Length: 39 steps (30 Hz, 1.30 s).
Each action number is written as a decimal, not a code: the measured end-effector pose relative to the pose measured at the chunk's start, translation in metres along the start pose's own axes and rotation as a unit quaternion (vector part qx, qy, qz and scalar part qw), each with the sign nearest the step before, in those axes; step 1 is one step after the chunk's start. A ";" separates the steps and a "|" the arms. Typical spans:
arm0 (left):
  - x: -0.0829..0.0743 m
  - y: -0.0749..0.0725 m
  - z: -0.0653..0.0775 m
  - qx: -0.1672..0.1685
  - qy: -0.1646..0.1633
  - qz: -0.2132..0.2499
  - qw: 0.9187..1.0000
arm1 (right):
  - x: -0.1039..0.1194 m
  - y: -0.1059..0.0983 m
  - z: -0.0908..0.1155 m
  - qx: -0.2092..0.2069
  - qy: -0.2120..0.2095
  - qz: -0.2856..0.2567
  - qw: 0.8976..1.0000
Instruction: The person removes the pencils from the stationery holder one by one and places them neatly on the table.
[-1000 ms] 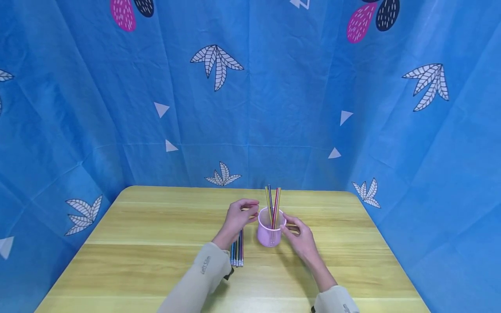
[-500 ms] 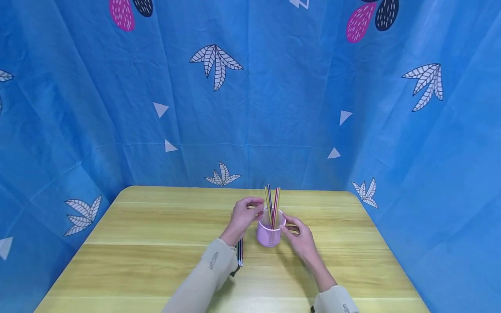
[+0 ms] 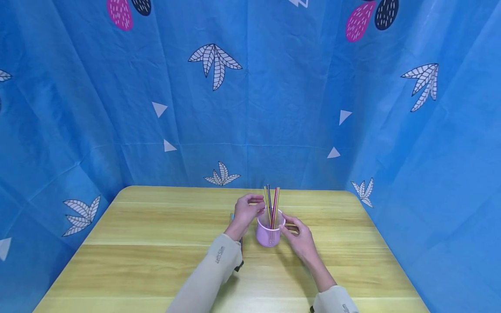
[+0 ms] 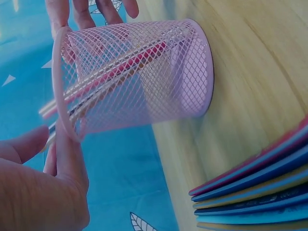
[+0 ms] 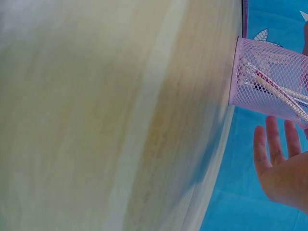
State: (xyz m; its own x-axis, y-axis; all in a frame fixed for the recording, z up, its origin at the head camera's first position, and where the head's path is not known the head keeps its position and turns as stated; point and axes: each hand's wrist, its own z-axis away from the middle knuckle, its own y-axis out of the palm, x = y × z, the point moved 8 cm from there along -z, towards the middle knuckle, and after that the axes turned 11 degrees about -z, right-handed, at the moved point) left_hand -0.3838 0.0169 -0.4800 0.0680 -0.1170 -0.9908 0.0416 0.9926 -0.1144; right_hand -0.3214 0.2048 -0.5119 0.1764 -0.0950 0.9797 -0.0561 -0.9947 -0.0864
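A pink mesh pencil cup (image 3: 268, 237) stands upright on the table with several pencils (image 3: 276, 204) leaning in it. My left hand (image 3: 245, 212) is at the cup's left rim, its thumb and forefinger apart near the pencil ends. In the left wrist view the thumb (image 4: 31, 144) lies close beside a pencil end; contact is hard to tell. My right hand (image 3: 300, 238) holds the cup's right side by the rim. The right wrist view shows some of its fingers (image 5: 274, 142) straight beside the mesh, with the rest cut off by the frame.
More pencils (image 4: 260, 178) lie side by side on the wooden table (image 3: 156, 252), left of the cup and mostly under my left forearm in the head view. A blue patterned cloth (image 3: 274, 108) hangs behind the table and along both sides.
My left hand has moved right and slightly away from me to the cup's rim, its sleeve now covering more of the pencils on the table. The right hand and the cup stay put.
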 end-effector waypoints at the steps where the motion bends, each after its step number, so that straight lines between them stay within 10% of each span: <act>1: 0.000 0.001 -0.001 0.000 -0.003 0.003 1.000 | 0.000 0.000 0.000 0.000 0.001 0.000 1.000; 39: -0.011 0.011 -0.008 -0.019 0.021 -0.071 0.997 | 0.003 0.002 0.002 0.005 0.001 0.002 1.000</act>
State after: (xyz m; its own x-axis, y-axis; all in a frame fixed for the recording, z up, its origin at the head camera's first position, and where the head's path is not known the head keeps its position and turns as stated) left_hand -0.3921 0.0297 -0.4709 0.0224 -0.2558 -0.9665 0.0100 0.9667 -0.2556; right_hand -0.3193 0.2027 -0.5092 0.1738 -0.0989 0.9798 -0.0466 -0.9947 -0.0922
